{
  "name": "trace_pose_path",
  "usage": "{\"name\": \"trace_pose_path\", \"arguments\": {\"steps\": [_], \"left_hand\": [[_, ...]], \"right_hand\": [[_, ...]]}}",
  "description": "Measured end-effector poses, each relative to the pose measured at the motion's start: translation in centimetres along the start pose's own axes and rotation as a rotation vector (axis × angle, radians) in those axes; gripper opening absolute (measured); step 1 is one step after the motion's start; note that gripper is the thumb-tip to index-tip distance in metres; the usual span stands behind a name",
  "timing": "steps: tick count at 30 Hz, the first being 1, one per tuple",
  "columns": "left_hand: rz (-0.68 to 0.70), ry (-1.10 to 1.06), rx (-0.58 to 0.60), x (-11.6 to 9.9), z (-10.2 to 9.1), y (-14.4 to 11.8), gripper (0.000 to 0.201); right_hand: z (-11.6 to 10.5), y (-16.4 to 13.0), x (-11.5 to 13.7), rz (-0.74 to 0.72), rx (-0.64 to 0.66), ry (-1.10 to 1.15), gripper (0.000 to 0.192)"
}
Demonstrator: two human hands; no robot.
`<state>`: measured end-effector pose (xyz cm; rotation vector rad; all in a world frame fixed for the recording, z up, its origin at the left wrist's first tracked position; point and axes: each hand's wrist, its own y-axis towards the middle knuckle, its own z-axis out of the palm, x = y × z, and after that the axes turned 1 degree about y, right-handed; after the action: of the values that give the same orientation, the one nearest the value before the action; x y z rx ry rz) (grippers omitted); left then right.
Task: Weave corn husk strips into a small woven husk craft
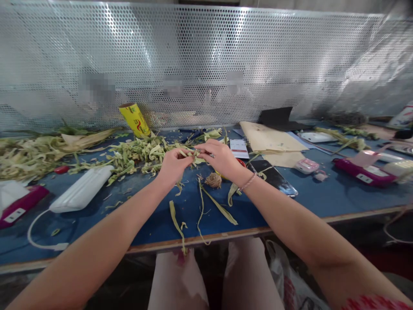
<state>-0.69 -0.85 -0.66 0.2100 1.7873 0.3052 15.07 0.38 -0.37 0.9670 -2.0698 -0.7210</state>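
Note:
My left hand [172,165] and my right hand [219,157] meet above the blue table [322,198], both pinching the same pale green leaf strip [192,154] between their fingertips. Long loose leaf strips [219,209] lie on the table below my hands, some hanging over its front edge. A small brown fibrous ball [213,180] rests just under my right hand. A heap of cut green leaf pieces [138,155] lies behind my left hand.
A yellow roll [134,120] leans at the perforated metal screen [206,60]. A white power bank [82,189] with cable lies left; a dark phone [274,176], brown paper [269,140] and pink devices [358,170] lie right. More husks [32,153] pile far left.

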Motion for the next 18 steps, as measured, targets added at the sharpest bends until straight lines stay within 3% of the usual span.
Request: {"name": "trace_pose_path", "arguments": {"steps": [4,12,18], "left_hand": [[0.034,-0.069,0.014,-0.04,-0.01,0.01,0.006],[0.058,-0.053,-0.002,-0.48,0.12,-0.29,0.011],[0.083,-0.059,-0.012,-0.22,0.06,-0.27,0.012]], "right_hand": [[0.18,-0.12,-0.17,-0.059,0.017,0.006,0.026],[0.35,-0.02,0.12,0.075,0.013,0.128,0.028],[0.63,-0.10,0.07,0.079,0.030,0.205,0.029]]}}
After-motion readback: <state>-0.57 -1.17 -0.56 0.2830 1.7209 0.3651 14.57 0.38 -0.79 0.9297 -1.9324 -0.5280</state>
